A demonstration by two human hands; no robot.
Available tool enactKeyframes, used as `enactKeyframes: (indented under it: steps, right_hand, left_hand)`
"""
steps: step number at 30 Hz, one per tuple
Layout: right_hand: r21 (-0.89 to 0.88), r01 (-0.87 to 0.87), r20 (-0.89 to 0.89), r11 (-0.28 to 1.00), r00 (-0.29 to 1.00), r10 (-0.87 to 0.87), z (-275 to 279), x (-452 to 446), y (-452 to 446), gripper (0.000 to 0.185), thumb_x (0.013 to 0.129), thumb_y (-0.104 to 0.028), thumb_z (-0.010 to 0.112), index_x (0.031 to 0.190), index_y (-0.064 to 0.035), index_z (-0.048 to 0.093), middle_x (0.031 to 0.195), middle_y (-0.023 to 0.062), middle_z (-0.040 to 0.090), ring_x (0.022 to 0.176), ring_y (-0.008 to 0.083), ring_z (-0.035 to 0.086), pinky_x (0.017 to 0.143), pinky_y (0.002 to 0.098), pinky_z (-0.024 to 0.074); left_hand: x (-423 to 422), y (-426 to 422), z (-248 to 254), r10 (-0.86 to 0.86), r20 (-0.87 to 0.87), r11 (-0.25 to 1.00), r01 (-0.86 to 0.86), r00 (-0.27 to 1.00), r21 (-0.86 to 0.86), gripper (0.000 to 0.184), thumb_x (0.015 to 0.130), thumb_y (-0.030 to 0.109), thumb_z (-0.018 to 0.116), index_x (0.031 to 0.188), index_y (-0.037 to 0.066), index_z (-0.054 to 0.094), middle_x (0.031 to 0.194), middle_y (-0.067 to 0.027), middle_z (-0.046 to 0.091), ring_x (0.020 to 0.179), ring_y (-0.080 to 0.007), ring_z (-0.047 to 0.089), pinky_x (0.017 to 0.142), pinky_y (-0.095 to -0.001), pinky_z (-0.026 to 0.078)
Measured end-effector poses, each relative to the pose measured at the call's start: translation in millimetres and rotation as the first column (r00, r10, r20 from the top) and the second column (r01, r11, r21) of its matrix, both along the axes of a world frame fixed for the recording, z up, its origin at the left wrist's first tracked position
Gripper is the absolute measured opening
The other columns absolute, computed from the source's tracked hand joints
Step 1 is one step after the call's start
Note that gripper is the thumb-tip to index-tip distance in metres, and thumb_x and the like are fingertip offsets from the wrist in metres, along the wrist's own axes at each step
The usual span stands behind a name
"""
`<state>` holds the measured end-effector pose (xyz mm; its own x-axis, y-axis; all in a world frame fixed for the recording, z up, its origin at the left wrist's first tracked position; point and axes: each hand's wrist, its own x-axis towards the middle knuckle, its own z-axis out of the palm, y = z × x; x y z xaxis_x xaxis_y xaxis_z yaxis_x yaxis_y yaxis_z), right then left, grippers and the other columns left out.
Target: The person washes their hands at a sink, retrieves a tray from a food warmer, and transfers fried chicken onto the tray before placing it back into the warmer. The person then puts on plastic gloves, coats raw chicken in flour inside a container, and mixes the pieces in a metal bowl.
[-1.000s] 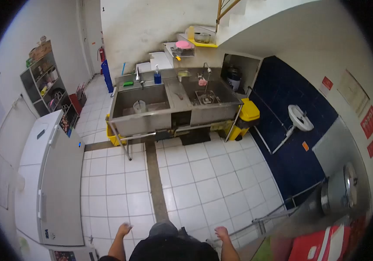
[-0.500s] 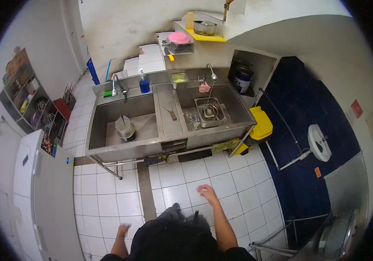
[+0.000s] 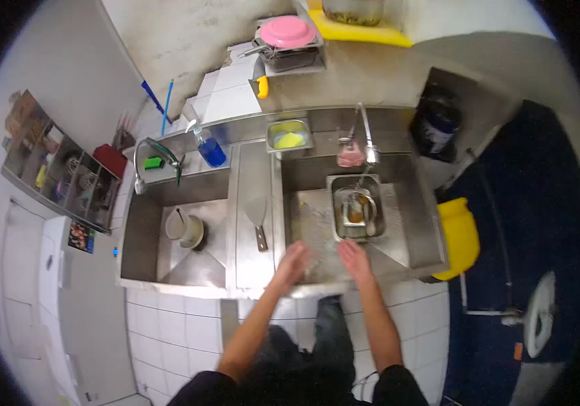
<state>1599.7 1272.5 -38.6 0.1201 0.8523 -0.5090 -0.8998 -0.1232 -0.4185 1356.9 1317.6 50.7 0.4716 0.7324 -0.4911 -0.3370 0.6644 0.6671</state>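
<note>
My left hand [image 3: 293, 264], a little blurred, reaches over the front edge of the right sink basin [image 3: 398, 257] and holds nothing. Beside it, my right hand [image 3: 354, 259] is open, fingers stretched towards the near end of a metal pan [image 3: 335, 210]. The pan stands in the basin with dishes or utensils inside that I cannot make out singly. Water runs into it from the right faucet [image 3: 371, 152]. On the steel strip between the basins lies a wide-bladed scraper [image 3: 261, 237] with a brown handle.
In the left basin [image 3: 148, 250] sits a whitish container [image 3: 183, 228]. Behind are a blue soap bottle [image 3: 211, 150], a green sponge [image 3: 154, 163] and a small metal tray [image 3: 275, 140] with a yellow item. A yellow bin [image 3: 459, 237] stands right of the sink.
I have come closer to the sink. Both hands have moved from over the floor, at my sides, forward to the right basin.
</note>
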Motion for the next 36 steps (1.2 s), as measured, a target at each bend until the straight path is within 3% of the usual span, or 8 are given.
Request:
enactKeyframes:
  steps: [13,18,20,22,25,28,31,36]
  right_hand:
    - [-0.105,0.12,-0.269,0.987,0.952,-0.144,-251.2,122.0,179.7,0.023,0.097,-0.016,0.053,0.109,0.0029,0.059,0.107,0.014,0.065,0.105,0.0263,0.061,0.099,0.0353,0.0489]
    - [-0.097,-0.196,0.159,0.976,0.965,0.21,-149.1,74.4,208.5,0.024,0.097,-0.02,0.051,0.104,0.0014,0.06,0.102,0.0107,0.065,0.092,0.021,0.065,0.083,0.0326,0.0538]
    - [-0.07,-0.658,0.471,0.75,0.641,0.606,-119.1,46.5,200.8,0.03,0.092,-0.018,0.055,0.112,0.0031,0.062,0.117,0.0135,0.063,0.111,0.0238,0.06,0.098,0.0344,0.0463]
    - [0.027,-0.68,0.969,0.733,0.197,0.147,-87.5,-1.6,191.4,0.034,0.091,-0.016,0.054,0.12,-0.0002,0.061,0.128,0.0164,0.058,0.126,0.0312,0.049,0.109,0.0417,0.0349]
    - [-0.169,-0.794,0.974,0.584,-0.226,-0.026,-72.6,-12.2,198.1,0.044,0.094,-0.02,0.053,0.136,-0.007,0.051,0.148,0.0168,0.036,0.142,0.0379,0.026,0.115,0.0543,0.0169]
    - [-0.378,-0.53,0.867,0.759,-0.49,0.089,-101.6,6.2,227.4,0.047,0.098,-0.024,0.05,0.142,-0.0079,0.043,0.149,0.0185,0.035,0.14,0.0363,0.029,0.114,0.0528,0.0198]
    - [-0.26,-0.134,0.966,0.956,-0.018,0.259,-128.5,56.4,237.8,0.045,0.099,-0.021,0.05,0.141,-0.0061,0.044,0.141,0.0195,0.044,0.133,0.0338,0.04,0.11,0.0467,0.0304]
    - [-0.189,-0.021,0.576,0.982,0.808,0.128,-204.3,122.2,193.1,0.024,0.091,-0.011,0.059,0.113,-0.0007,0.059,0.122,0.0129,0.06,0.114,0.0271,0.057,0.1,0.0383,0.0454]
  left_hand:
    - [115.1,150.5,-187.6,0.481,0.456,0.849,-0.267,0.749,-0.457,0.069,0.099,0.055,0.035,0.148,0.006,0.031,0.151,-0.0135,0.037,0.139,-0.0287,0.035,0.115,-0.0445,0.027]
    - [141.8,176.2,-242.6,0.611,0.432,0.768,-0.367,0.663,-0.524,0.065,0.1,0.049,0.036,0.147,0.005,0.033,0.151,-0.014,0.037,0.14,-0.0291,0.033,0.116,-0.045,0.025]
    - [150.6,184.5,-241.1,0.598,0.463,0.785,-0.362,0.654,-0.502,0.064,0.1,0.048,0.036,0.147,0.005,0.033,0.151,-0.0141,0.036,0.14,-0.0291,0.033,0.116,-0.0451,0.025]
    - [158.8,188.6,-244.0,0.623,0.579,0.778,-0.34,0.526,-0.529,0.06,0.101,0.044,0.038,0.146,0.004,0.034,0.151,-0.014,0.037,0.14,-0.029,0.033,0.115,-0.0447,0.028]
    - [157.2,193.8,-240.8,0.674,0.597,0.739,-0.379,0.434,-0.557,0.059,0.101,0.045,0.037,0.146,0.007,0.034,0.152,-0.0146,0.034,0.141,-0.0301,0.031,0.115,-0.0454,0.026]
    - [144.6,199.3,-196.0,0.472,0.489,0.847,-0.223,0.734,-0.482,0.055,0.101,0.036,0.043,0.146,0.007,0.033,0.148,-0.0127,0.041,0.135,-0.0278,0.04,0.112,-0.0434,0.032]
    - [146.5,196.8,-155.7,0.234,0.456,0.93,-0.061,0.859,-0.363,0.046,0.099,0.022,0.053,0.14,0.005,0.042,0.143,-0.0124,0.046,0.121,-0.0234,0.054,0.102,-0.0408,0.045]
    - [144.7,195.6,-197.5,-0.056,-0.356,0.956,-0.053,0.933,-0.288,0.025,0.091,0.026,0.067,0.105,0.005,0.068,0.095,-0.0072,0.07,0.089,-0.0133,0.066,0.081,-0.0272,0.053]
